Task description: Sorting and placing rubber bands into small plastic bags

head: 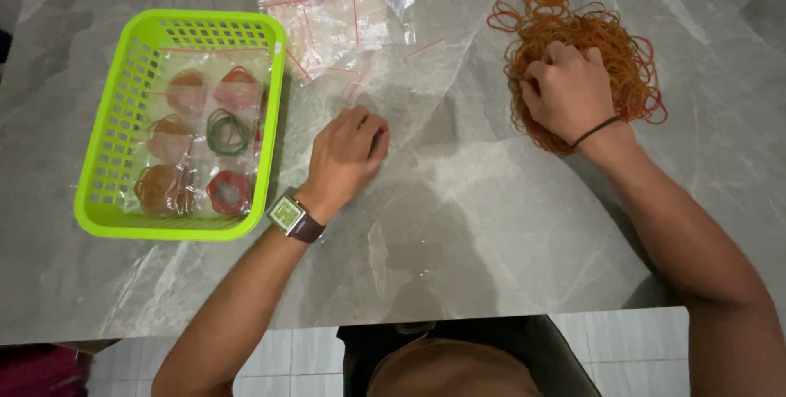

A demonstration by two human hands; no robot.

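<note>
rubber bands (610,53), a tangled orange-red heap, are gripped by the right hand (566,90); left hand (348,151) lies loosely curled, holding nothing visible.

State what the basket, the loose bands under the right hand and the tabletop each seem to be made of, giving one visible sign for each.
Basket: probably moulded plastic, bright green, with a regular grid of holes.
Bands: likely rubber, thin orange and red loops in a tangled pile under the right hand.
Tabletop: looks like polished grey marble or a stone-look surface, with pale veins and a soft sheen.
</note>
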